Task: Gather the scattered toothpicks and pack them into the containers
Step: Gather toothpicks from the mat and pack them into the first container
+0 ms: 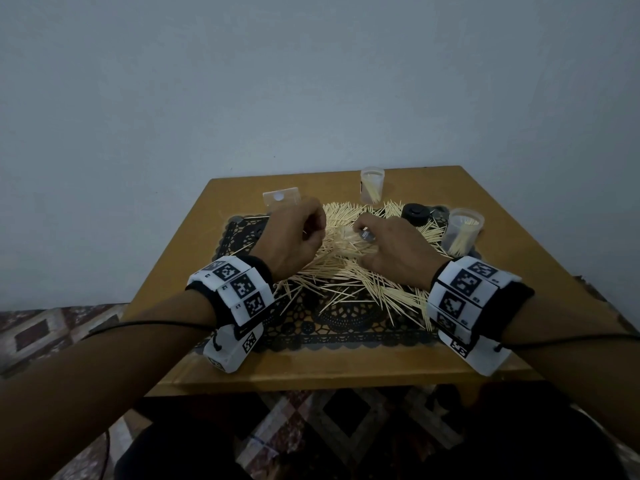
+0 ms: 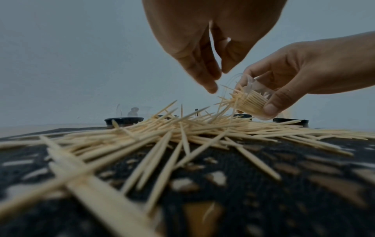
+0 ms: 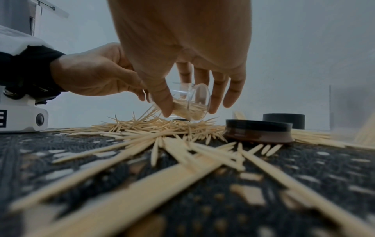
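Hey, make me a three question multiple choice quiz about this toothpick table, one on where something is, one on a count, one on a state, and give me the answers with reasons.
1. Where is the tilted clear container?
A. in the right hand
B. on the floor
C. under the table

2. How many clear containers stand upright on the wooden table in the head view?
A. none
B. two
C. five

3. What state is the left hand in?
A. gripping a black lid
B. flat on the table
C. holding nothing, fingers pointing down above the toothpick pile

Answers:
1 A: thumb and fingers curl round it in both wrist views.
2 B: one at the far edge, one at the right.
3 C: the left wrist view shows no thing in its grip.
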